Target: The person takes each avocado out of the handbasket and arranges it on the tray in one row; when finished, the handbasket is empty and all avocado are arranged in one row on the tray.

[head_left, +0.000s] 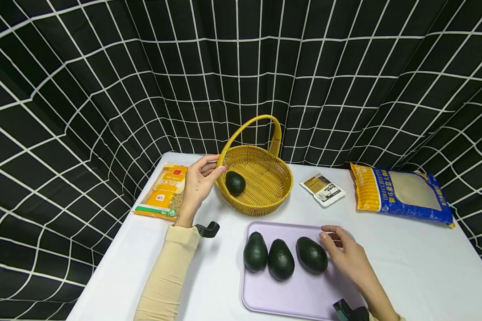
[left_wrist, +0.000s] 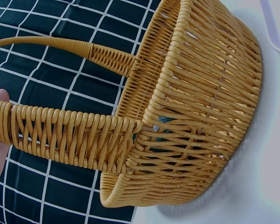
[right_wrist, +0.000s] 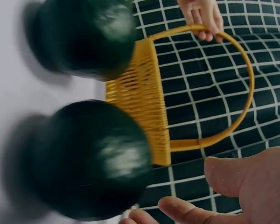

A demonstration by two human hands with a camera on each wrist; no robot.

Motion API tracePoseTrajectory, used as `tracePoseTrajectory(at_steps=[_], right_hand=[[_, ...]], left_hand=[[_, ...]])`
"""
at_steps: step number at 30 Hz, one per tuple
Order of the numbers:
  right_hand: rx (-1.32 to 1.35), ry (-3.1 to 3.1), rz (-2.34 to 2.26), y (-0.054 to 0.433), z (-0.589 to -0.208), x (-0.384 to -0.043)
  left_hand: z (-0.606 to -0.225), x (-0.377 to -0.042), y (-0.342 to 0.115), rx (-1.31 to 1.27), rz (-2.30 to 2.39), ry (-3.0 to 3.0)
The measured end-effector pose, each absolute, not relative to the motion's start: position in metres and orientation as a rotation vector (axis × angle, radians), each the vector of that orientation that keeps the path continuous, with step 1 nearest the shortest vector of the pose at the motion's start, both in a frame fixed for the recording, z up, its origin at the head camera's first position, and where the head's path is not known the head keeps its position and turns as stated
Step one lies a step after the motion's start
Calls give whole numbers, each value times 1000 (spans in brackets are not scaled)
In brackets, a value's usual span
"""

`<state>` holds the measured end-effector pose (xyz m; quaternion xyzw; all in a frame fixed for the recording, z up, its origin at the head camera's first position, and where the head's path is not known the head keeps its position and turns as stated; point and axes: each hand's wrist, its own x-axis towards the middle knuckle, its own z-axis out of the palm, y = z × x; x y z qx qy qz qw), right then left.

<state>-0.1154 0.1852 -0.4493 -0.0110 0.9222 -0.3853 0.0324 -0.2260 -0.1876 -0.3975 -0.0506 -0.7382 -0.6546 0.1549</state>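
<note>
The left hand pinches the handle of a yellow woven basket near its left base, the fingers curled round it. One dark green avocado lies inside, against the left wall. In front of the basket, a lilac tray holds a left avocado, a middle avocado and a right avocado. Over the tray's right side, the right hand is beside the right avocado with relaxed, slightly bent fingers. In the right wrist view, its thumb and fingers are apart, with nothing gripped.
An orange food bag lies left of the basket, partly behind the left hand. To the basket's right are a small white-and-brown packet and a blue-and-yellow orecchiette bag. A black gridded curtain hangs behind the white table.
</note>
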Motion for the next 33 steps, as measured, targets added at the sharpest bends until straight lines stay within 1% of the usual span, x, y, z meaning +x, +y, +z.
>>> tracePoseTrajectory(at_steps=[14, 22, 33], right_hand=[[-312, 2952, -1174, 161, -402, -163], [-408, 2924, -1202, 142, -395, -193], [-464, 2806, -1244, 114, -392, -218]], left_hand=[[-399, -227, -188, -153, -1896, -2112], [-398, -227, -189, -161, -1888, -2116], [-398, -226, -188, -143, -1902, -2117]])
